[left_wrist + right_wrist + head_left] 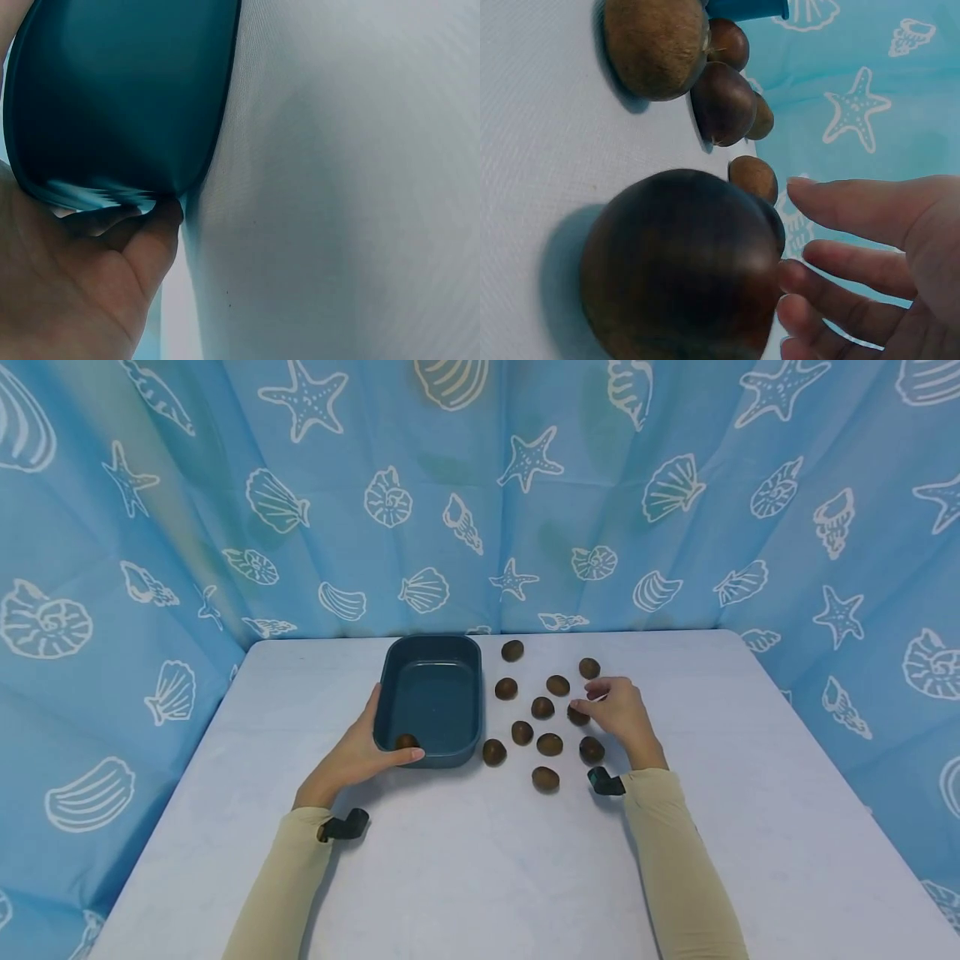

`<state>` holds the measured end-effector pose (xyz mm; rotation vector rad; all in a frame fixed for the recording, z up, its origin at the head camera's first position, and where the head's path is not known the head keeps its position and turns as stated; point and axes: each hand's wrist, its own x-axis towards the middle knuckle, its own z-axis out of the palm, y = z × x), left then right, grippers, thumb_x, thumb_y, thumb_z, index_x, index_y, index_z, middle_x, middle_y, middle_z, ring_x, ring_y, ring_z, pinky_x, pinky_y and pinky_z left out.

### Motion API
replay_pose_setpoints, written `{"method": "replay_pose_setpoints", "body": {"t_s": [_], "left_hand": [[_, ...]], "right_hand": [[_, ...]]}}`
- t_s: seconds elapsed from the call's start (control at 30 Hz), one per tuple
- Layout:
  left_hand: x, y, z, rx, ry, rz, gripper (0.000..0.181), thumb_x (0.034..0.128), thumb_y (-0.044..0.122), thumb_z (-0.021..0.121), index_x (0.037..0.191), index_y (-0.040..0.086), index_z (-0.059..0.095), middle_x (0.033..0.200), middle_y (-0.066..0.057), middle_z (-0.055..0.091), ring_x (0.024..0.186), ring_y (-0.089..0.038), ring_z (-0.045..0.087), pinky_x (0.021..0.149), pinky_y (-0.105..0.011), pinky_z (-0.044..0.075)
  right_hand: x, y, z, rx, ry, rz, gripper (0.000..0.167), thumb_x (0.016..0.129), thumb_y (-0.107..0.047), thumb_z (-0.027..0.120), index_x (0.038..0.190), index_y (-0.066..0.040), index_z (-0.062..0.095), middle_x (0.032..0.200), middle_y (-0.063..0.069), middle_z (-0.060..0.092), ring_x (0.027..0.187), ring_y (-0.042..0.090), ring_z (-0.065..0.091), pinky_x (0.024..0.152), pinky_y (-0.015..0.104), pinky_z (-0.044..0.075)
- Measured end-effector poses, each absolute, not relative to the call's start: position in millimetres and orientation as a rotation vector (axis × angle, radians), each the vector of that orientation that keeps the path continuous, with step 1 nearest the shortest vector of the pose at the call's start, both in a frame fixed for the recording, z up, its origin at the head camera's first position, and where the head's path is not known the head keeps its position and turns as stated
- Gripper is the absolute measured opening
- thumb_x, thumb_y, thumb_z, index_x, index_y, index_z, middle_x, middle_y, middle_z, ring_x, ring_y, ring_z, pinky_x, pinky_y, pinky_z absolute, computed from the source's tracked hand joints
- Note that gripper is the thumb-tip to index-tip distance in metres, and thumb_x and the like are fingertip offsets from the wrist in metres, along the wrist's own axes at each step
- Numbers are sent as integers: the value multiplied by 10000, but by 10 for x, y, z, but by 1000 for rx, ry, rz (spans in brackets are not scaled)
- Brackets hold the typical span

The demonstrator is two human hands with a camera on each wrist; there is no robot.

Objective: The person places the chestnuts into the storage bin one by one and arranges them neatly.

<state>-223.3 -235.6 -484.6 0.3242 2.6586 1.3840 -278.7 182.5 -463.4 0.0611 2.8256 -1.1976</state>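
A dark teal rectangular container (468,693) stands near the back of the table, with one chestnut (406,742) in its near left corner. My left hand (358,752) grips that corner, its thumb along the near rim and its fingers against the left side. In the left wrist view the hand (82,277) holds the container wall (217,127). Over a brown chestnut (578,715) to the right hovers my right hand (618,710), thumb and fingers apart. Nothing sits between those fingers in the right wrist view, where a large chestnut (682,270) fills the foreground.
Several more chestnuts, such as one at the front (545,779) and one at the back (513,650), lie scattered between the container and my right hand. A white cloth covers the table (480,868). Behind it hangs a blue shell-patterned curtain (480,468).
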Motion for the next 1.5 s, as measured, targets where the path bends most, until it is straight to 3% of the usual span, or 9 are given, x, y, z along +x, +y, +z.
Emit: {"method": "replay_pose_setpoints", "body": {"t_s": [0.2, 1.0, 1.37, 1.5], "left_hand": [[-2224, -2354, -4839, 299, 2664, 1363, 1278, 817, 453, 857, 1661, 342, -97, 1757, -56, 121, 1586, -368, 261, 1202, -712, 290], [-2219, -2347, -4815, 316, 2656, 1363, 1280, 823, 445, 850, 1663, 316, -107, 1759, -76, 106, 1582, -397, 258, 1195, -727, 284], [-2245, -2362, -4863, 364, 2659, 1397, 1264, 819, 422, 860, 1667, 321, -72, 1754, -59, 131, 1575, -370, 284, 1195, -723, 290], [-2248, -2362, -4858, 363, 2658, 1396, 1262, 822, 417, 858, 1665, 333, -78, 1757, -47, 120, 1581, -364, 274, 1200, -719, 286]], "right_hand": [[-2793, 1840, -4653, 88, 2777, -1120, 526, 936, -317, 740, 1314, 34, 643, 1279, 240, 673, 1182, 400, 638, 1040, 532, 509], [-2749, 1795, -4605, 93, 2794, -1043, 478, 881, -243, 795, 1234, 56, 676, 1179, 239, 701, 1023, 351, 674, 928, 475, 551], [-2765, 1778, -4531, 40, 2800, -1116, 484, 880, -273, 803, 1234, 38, 692, 1202, 228, 697, 1087, 359, 641, 989, 508, 526], [-2752, 1752, -4470, 3, 2805, -1151, 482, 887, -268, 800, 1247, 34, 693, 1208, 225, 690, 1081, 350, 624, 947, 485, 527]]}}
